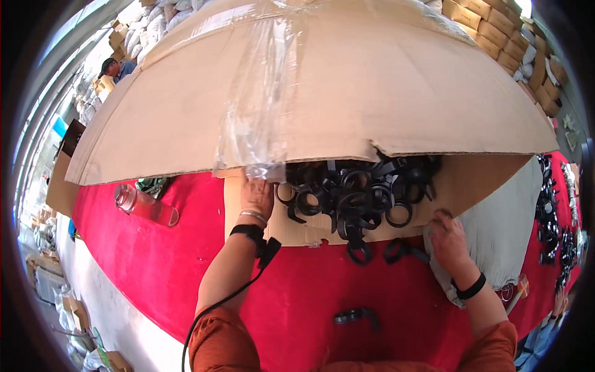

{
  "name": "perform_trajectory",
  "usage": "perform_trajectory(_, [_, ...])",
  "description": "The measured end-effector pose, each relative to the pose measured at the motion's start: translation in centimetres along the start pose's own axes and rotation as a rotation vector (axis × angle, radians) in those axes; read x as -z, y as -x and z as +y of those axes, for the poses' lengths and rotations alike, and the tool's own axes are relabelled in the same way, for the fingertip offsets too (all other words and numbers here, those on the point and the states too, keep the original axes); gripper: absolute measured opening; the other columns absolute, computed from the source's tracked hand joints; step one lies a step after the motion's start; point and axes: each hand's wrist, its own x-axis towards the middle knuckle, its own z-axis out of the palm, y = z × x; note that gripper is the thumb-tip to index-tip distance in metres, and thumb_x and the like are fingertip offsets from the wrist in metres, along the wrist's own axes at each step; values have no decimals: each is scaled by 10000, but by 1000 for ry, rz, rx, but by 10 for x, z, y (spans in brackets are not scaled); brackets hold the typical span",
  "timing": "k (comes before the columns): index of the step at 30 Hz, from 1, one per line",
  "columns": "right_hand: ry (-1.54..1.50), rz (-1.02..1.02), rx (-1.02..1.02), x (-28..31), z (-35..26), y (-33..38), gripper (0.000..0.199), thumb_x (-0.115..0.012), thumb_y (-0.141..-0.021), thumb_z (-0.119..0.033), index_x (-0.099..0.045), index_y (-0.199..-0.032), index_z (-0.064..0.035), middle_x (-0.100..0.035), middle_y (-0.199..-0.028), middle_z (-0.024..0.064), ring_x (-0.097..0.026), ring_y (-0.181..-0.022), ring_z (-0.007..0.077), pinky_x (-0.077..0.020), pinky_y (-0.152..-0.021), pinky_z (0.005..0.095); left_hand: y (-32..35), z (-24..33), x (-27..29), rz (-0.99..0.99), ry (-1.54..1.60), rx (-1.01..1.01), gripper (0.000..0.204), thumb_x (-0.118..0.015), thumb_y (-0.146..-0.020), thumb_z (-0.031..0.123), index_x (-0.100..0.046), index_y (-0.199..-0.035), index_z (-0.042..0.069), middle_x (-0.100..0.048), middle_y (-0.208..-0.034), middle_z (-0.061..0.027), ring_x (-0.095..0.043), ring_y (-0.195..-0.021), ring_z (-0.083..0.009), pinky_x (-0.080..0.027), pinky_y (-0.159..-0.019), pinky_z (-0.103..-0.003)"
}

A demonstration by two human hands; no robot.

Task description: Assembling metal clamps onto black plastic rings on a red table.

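Observation:
A large cardboard box (365, 93) is tipped so that its mouth faces me. Several black ring-shaped plastic parts (356, 195) with curved tails fill the mouth and spill over its lower flap (297, 230). At the mouth's left side, my left hand (255, 197) grips the box's edge, its fingertips partly behind loose clear tape (257, 139). My right hand (449, 240) is beside the lower flap's right end, over a grey-green cloth sack (496, 229). Its fingers are half bent and apart, with nothing visible between them. Single ring parts (353, 316) lie on the red table cover (285, 291).
A clear bottle (145, 206) lies on the table at left. More black parts (548, 211) line the far right, with another person's hand (561, 302) near them. Another person (116, 69) is at far left. Stacked cartons (489, 28) stand behind.

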Motion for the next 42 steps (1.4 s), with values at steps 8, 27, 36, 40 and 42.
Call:
perform_trajectory(8, [-17, 0, 6, 3, 7, 8, 275, -600, -700, -39, -571, -973, -28, -446, -1198, 125, -480, -1021, 312, -378, -878, 421, 48, -10, 25, 106, 61, -15, 273, -503, -747, 63, -577, -1005, 14, -469, -1067, -163, -434, -1089, -357, -339, -1001, -421])
perform_trajectory(27, [38, -1, 38, -10, -2, 15, 302, -595, -715, -61, -570, -1008, 6, -462, -1229, 170, -459, -1095, 334, -345, -943, 445, 152, -40, -13, 68, 373, 326, 500, -545, -759, 123, -448, -1207, -78, -403, -1225, -232, -402, -1146, -402, -362, -994, -403])
perform_trajectory(36, [-125, -24, -114, -23, -17, 60, 353, -628, -718, -70, -563, -1064, -43, -483, -1210, 179, -475, -1089, 367, -377, -919, 449, 175, -54, -38, -40, 271, 424, 496, -560, -819, 242, -457, -1266, 54, -381, -1325, -194, -331, -1224, -391, -303, -1029, -462])
perform_trajectory(40, [-253, -76, -157, -33, -36, 90, 401, -626, -721, -65, -537, -1112, -40, -482, -1216, 190, -471, -1091, 378, -399, -911, 427, 197, -31, -50, -174, 475, 589, 463, -545, -843, 209, -446, -1273, 66, -408, -1302, -205, -379, -1194, -391, -319, -994, -492])
perform_trajectory(42, [-306, -91, -153, -38, -49, 101, 424, -630, -736, -79, -522, -1145, -43, -480, -1223, 192, -474, -1095, 374, -407, -911, 420, 226, -17, -68, 141, 431, 521, 413, -530, -850, 157, -461, -1238, 35, -434, -1288, -198, -401, -1191, -373, -338, -984, -464])
